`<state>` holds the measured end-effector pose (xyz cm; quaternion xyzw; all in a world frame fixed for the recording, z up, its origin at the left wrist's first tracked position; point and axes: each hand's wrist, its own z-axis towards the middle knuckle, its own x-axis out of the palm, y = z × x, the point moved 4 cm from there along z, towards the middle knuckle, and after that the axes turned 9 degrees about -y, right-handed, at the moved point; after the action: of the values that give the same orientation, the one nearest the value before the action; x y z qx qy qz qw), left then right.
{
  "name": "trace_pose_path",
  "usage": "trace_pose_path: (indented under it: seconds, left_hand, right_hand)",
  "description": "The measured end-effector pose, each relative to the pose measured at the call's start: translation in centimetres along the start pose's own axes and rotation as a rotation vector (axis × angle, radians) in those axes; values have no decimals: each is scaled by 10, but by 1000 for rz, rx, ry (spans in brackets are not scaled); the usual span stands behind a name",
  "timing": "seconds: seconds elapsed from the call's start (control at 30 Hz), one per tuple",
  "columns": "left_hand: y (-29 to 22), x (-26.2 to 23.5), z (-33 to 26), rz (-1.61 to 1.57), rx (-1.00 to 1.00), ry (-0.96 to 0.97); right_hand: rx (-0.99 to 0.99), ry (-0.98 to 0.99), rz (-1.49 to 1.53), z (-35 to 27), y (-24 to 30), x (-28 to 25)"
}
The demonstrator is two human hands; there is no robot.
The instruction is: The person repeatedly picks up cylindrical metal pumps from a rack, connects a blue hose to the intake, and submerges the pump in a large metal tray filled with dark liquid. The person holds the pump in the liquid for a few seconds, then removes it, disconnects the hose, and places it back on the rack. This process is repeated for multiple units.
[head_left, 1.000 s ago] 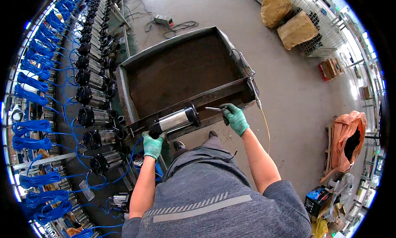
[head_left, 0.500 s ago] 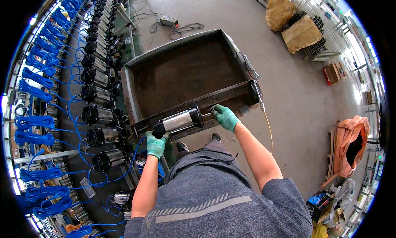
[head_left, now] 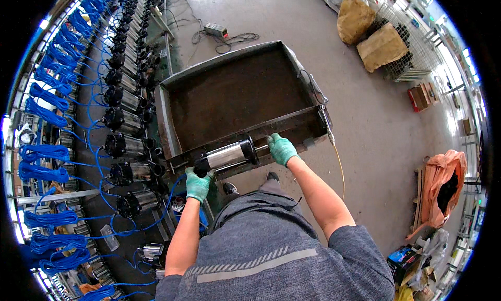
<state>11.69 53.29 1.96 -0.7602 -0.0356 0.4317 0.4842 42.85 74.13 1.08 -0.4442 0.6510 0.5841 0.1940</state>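
A pump-like motor with a silver cylinder and black ends lies across the near side of a shallow metal tank. My left hand, in a green glove, closes around its left black end, where a blue cable hangs down. At the other end a thin metal rod sticks out. My right hand, gloved alike, has its fingers closed at the rod's tip. Its fingertips are partly hidden, and so is whatever small part they may hold.
Rows of similar motors with coiled blue cables stand along the left. An air tool with a yellow hose hangs on the tank's right edge. Farther right are an orange sack and a wire cage.
My right hand has turned slightly at the rod's tip, its fingers now pointing more away from me. The motor and my left hand stay about where they were.
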Motion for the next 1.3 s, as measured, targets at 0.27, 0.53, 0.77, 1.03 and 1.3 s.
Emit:
trace_pose_path:
  seconds: [0.27, 0.53, 0.77, 1.03, 1.3]
  left_hand:
    - [-8, -4, -5, 56, 4, -28]
    - [-21, -13, -11, 9, -38, -24]
    - [-39, -7, -11, 19, 6, -40]
    - [-37, -14, -15, 89, -53, -15]
    - [-22, -3, -10, 82, -75, 3]
  right_hand:
    - [364, 606, 832, -19, 2, -39]
    - [287, 456, 668, -2, -3, -9]
    - [461, 395, 1128, -18, 4, -17]
    - [466, 533, 845, -8, -4, -10]
    - [10, 404, -131, 41, -31, 34]
